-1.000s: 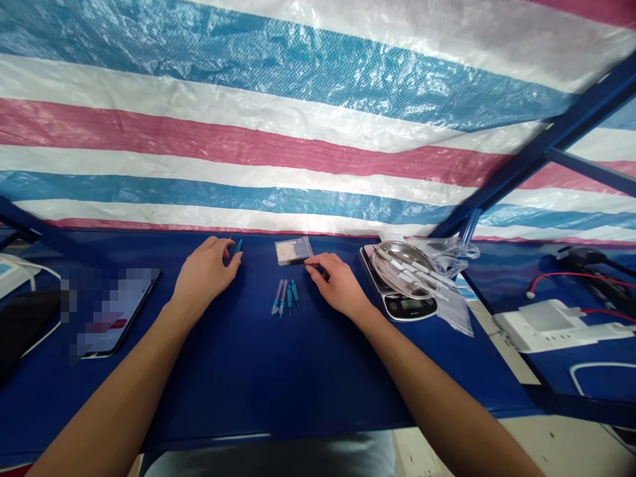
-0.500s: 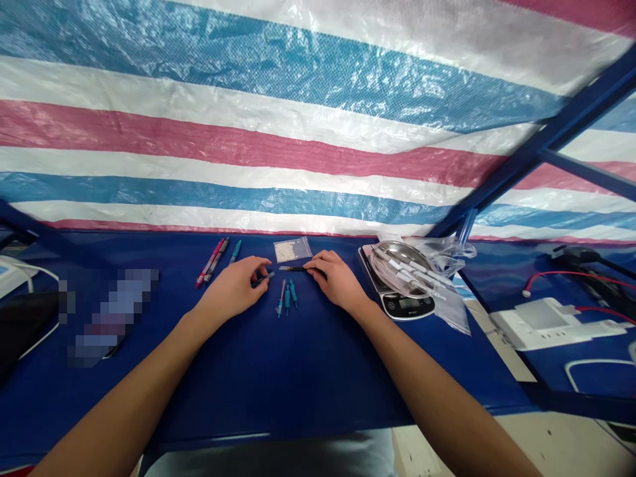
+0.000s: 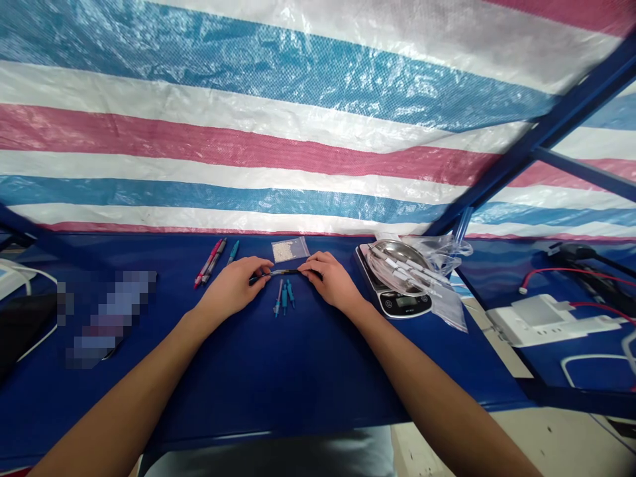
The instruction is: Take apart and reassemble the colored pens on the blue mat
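Observation:
My left hand (image 3: 239,281) pinches a slim pen barrel (image 3: 259,275), dark with a pale, clear-looking end; my fingers hide much of it. Across from it, my right hand (image 3: 328,278) is closed on a thin black pen refill (image 3: 291,271). The refill's front end meets the barrel's end between my hands, and I cannot tell how far it reaches inside. Just below lie two short blue pen parts (image 3: 285,299) and a slim clear-and-blue pen part (image 3: 278,301). Behind my hands rests a small zip bag (image 3: 291,249) of pale bits.
Left of the bag lie a pink pen (image 3: 209,262), a grey pen (image 3: 215,261) and a blue pen part (image 3: 233,251). A kitchen scale (image 3: 406,303) at right bears a metal bowl (image 3: 397,249) and bagged white pens (image 3: 397,268). Farther right sits a white power strip (image 3: 541,321).
My right hand has brought the refill leftward, and its front end now meets the barrel in my left hand. The gap between the two pieces has closed.

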The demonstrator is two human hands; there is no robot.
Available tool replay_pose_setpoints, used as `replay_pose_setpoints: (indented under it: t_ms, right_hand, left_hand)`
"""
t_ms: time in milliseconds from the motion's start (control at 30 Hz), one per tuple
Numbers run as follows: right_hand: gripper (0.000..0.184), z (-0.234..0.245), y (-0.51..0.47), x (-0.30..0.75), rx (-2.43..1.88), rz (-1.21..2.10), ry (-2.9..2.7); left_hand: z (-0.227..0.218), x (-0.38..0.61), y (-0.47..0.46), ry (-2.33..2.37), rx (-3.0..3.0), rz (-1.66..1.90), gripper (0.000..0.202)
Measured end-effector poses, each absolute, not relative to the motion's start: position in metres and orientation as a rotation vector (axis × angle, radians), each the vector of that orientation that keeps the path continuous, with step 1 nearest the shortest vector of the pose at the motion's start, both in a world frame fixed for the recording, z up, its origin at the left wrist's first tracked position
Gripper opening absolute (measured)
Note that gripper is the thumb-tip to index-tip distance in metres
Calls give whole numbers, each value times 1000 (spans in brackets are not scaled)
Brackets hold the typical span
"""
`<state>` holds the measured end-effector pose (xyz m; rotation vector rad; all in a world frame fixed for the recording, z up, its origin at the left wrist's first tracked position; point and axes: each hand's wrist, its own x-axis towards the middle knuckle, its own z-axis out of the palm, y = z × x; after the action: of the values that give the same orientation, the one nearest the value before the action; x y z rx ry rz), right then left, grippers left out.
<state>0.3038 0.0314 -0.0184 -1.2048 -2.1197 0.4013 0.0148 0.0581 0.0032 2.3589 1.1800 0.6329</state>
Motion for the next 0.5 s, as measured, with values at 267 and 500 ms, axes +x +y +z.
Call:
replay_pose_setpoints:
  t_ms: [267,500]
  right_hand:
    - [18,-15,29,295,-1212,369,-2097]
    - [21,-9,23,295,-1237,312,-1946]
  left_hand:
    - [-3,22,55,1159,2393,693,30]
    - [7,19,56,1158,2227,846,32]
